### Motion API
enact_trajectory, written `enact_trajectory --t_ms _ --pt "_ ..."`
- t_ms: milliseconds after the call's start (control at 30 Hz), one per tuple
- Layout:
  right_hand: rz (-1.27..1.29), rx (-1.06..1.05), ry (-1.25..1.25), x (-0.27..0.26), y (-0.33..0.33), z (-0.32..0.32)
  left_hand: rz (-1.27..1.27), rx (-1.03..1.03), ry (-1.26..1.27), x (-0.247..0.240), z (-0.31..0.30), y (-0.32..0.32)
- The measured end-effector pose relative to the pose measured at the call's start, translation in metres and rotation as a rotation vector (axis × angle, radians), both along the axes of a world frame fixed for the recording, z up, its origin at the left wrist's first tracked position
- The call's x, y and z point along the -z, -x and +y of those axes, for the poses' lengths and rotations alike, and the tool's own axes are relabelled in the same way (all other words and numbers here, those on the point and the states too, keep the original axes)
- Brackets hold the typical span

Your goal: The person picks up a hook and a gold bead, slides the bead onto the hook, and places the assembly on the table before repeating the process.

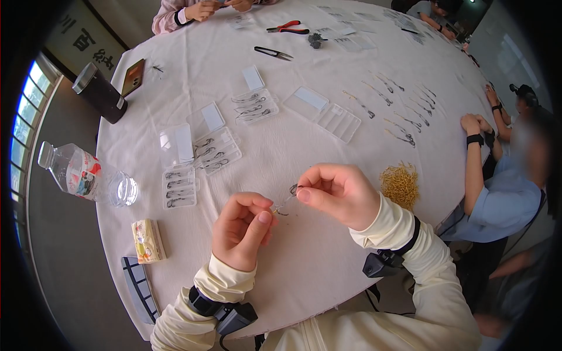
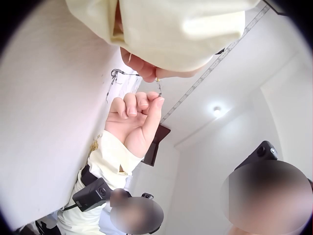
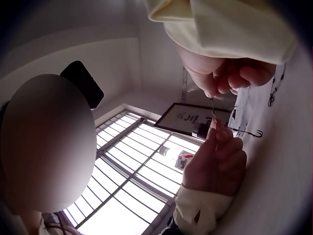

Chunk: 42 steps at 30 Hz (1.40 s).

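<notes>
Between my two hands, over the tablecloth, is a small fishing hook rig with thin dark strands. My left hand pinches one part of it between thumb and forefinger. At the left fingertips a bit of gold shows, and a dark hook sticks out beside them in the right wrist view. My right hand pinches another part with thumb and forefinger. A short dark link spans the fingertips in the left wrist view. The parts inside the grips are hidden.
A gold heap of small pieces lies by my right wrist. Clear boxes with hook rigs stand ahead, and rows of rigs lie at right. A bottle, tumbler, snips and pliers lie around. Other people sit at the table.
</notes>
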State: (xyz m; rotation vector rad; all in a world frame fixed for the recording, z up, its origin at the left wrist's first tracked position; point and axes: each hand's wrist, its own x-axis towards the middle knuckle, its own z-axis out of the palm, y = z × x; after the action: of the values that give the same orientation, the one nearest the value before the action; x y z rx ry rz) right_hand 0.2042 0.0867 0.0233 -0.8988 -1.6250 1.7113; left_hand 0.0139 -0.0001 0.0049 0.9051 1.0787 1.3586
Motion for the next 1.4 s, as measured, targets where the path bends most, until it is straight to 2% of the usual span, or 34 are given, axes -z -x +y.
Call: enact_trajectory --t_ms 200,333,400,500,700,1133,1233,1300,1400 --pt "-0.005 0.031 -0.057 -0.002 -0.002 0.001 0.096 0.066 0.016 -0.001 -0.002 0.002" --pt "-0.054 0.004 -0.008 -0.008 -0.004 0.002 0.140 0.078 0.026 -0.002 -0.002 0.001" --pt "-0.023 0.031 -0.103 -0.004 -0.002 0.001 0.218 0.093 -0.036 -0.003 -0.001 0.000" --pt "-0.023 0.012 -0.153 -0.004 -0.001 -0.001 0.216 0.128 -0.106 -0.001 -0.001 0.000" --pt "-0.037 -0.004 -0.208 -0.003 0.003 -0.005 0.173 0.175 -0.049 -0.004 -0.004 0.004" --pt "-0.057 -0.034 -0.333 -0.005 0.005 -0.008 0.060 0.106 0.031 0.000 -0.003 0.005" --pt "-0.024 -0.018 -0.292 -0.003 0.004 -0.006 0.049 0.064 0.022 0.001 -0.003 0.005" --pt "-0.013 0.000 -0.313 -0.002 0.003 -0.005 0.000 -0.042 -0.010 0.004 -0.002 0.003" --pt "-0.040 0.001 -0.373 -0.003 0.002 -0.003 -0.012 -0.035 -0.027 0.005 -0.002 0.004"
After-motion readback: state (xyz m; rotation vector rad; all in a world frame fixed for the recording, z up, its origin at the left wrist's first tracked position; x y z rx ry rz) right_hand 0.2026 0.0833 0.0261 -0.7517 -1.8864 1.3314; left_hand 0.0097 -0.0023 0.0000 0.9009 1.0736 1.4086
